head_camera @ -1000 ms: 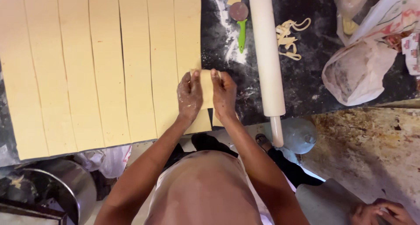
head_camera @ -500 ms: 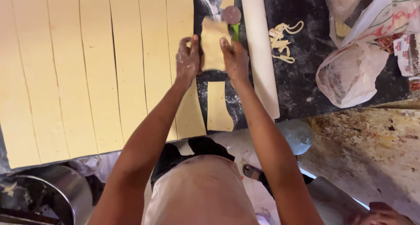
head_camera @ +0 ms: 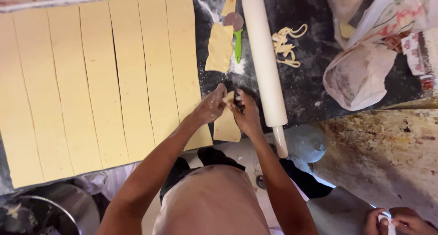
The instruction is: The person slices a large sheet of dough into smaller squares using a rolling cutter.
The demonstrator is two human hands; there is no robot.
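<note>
hands: both meet over the near edge of the dark surface, fingertips pinched together on the top end of a small dough piece
left hand (head_camera: pixel 211 108): floured, fingers narrowed onto the upper left corner of the small dough piece (head_camera: pixel 227 121)
right hand (head_camera: pixel 246 114): fingers closed on the same end from the right; something dark shows under the fingertips, too small to tell what
small dough piece: pale yellow strip, lying flat at the near edge of the surface, between the cut sheet and the rolling pin, its far end lifted or folded by the fingers
cut sheet (head_camera: pixel 100 79): large yellow dough sheet sliced into long strips, covering the left part of the surface out to its left edge
second piece (head_camera: pixel 220 47): another short rectangle of dough, further toward the far edge, well apart from the hands
cutter (head_camera: pixel 236 34): wheel cutter with green handle, just beside the second piece
rolling pin (head_camera: pixel 263 61): white, lying from far edge to near edge, just right of the hands
scraps (head_camera: pixel 285 42): thin dough trimmings right of the rolling pin
bags (head_camera: pixel 360 70): plastic bags at the right edge
step in hand: judged, taking hold of the short piece by its far end
next move calls for: an even two-handed grip so the soft dough does not stretch or tear, and keeping clear of the rolling pin
another person's hands (head_camera: pixel 401 220): bottom right corner, off the surface, not part of this work
</note>
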